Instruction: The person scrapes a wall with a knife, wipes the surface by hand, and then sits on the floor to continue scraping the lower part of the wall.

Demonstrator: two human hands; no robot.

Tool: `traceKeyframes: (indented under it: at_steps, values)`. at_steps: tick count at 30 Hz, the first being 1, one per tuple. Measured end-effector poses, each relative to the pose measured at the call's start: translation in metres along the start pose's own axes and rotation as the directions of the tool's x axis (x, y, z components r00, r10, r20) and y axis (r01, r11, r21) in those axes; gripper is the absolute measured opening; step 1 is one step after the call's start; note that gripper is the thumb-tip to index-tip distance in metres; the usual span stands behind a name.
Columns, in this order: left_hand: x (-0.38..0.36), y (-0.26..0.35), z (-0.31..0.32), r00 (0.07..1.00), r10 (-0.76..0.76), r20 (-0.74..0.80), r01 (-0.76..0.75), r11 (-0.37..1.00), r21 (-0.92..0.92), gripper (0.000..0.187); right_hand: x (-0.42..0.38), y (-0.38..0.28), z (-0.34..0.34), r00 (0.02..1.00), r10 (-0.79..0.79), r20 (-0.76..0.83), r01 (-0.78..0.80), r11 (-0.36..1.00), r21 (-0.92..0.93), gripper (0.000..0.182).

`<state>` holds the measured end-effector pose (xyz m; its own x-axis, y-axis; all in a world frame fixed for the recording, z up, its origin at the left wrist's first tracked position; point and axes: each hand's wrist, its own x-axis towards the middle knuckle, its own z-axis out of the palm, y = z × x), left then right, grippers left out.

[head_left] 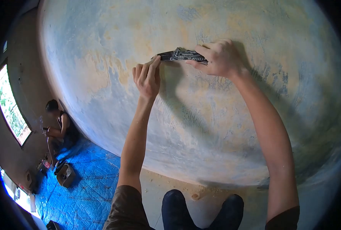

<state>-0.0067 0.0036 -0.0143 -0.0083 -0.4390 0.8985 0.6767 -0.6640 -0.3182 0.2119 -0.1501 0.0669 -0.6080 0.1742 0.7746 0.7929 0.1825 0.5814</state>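
Against the mottled wall, right fingers clamped on a dark tool, lettering unreadable.

Wall: we see pale blue-green and cream, clouded with yellow-ochre patches, greyish mottling and blue-grey flecks
Tool: black, streaked and speckled with pale grey, as we view it
Tarp: bright blue, creased, with darker smudges
Our sleeves: dark brown
Our legwear: dark navy
Floor: pale grey, dotted with tan crumbs
Side wall: dull brown-grey
Window: we see white and green, dark-edged
Box: tan-grey
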Motion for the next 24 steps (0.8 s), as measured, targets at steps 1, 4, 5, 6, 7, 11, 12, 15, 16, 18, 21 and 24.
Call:
traceKeyframes:
  at_steps: [1, 4, 5, 6, 7, 11, 12, 15, 16, 18, 21, 24]
  values:
    - [-0.002, -0.001, 0.0, 1.0, -0.001, 0.001, 0.001, 1.0, 0.001, 0.028, 0.0, 0.0, -0.002, 1.0, -0.002, 0.019, 0.002, 1.0, 0.007, 0.036]
    - [0.0, -0.002, 0.004, 1.0, -0.005, 0.0, 0.005, 1.0, -0.013, 0.028, -0.002, 0.001, 0.004, 0.999, -0.017, -0.05, 0.016, 1.0, -0.011, 0.036]
    - [0.004, -0.005, 0.005, 1.0, -0.009, 0.002, 0.009, 1.0, -0.022, 0.028, -0.001, 0.002, 0.006, 0.995, -0.028, -0.094, 0.026, 0.999, -0.023, 0.036]
    - [0.008, -0.006, 0.007, 1.0, -0.013, 0.003, 0.013, 0.999, -0.03, 0.027, -0.001, 0.002, 0.005, 0.995, -0.02, -0.095, 0.017, 0.999, -0.03, 0.036]
    - [0.009, -0.007, 0.008, 1.0, -0.017, -0.001, 0.017, 0.999, -0.029, 0.027, -0.001, 0.001, 0.004, 0.995, -0.013, -0.098, 0.01, 0.999, -0.033, 0.036]
    - [0.003, -0.001, 0.0, 1.0, -0.018, 0.026, 0.019, 1.0, -0.025, 0.026, -0.001, 0.001, -0.001, 1.0, 0.018, -0.001, -0.018, 1.0, 0.006, 0.043]
    - [0.001, -0.002, -0.001, 1.0, -0.02, 0.022, 0.021, 0.999, -0.03, 0.026, -0.001, 0.0, -0.001, 1.0, 0.011, -0.005, -0.011, 1.0, 0.005, 0.043]
    - [0.002, 0.0, 0.003, 1.0, -0.026, 0.004, 0.026, 0.999, -0.035, 0.025, -0.001, 0.001, 0.001, 0.999, -0.017, -0.049, 0.017, 1.0, -0.014, 0.041]
    - [0.005, -0.002, 0.003, 1.0, -0.023, 0.0, 0.023, 0.999, -0.022, 0.024, -0.001, 0.001, 0.006, 0.995, -0.031, -0.091, 0.029, 0.999, -0.024, 0.039]
    - [0.011, -0.003, 0.005, 1.0, -0.023, 0.0, 0.023, 1.0, -0.01, 0.024, -0.001, 0.003, 0.008, 0.995, -0.019, -0.1, 0.015, 0.999, -0.04, 0.04]
    - [0.007, 0.0, 0.001, 1.0, -0.024, 0.014, 0.025, 1.0, -0.008, 0.027, -0.002, 0.001, 0.005, 1.0, 0.022, -0.016, -0.023, 0.999, -0.025, 0.045]
    - [-0.003, 0.0, 0.001, 1.0, 0.007, 0.008, -0.007, 1.0, 0.0, 0.028, -0.004, 0.004, 0.004, 1.0, -0.01, -0.021, 0.01, 1.0, -0.001, 0.045]
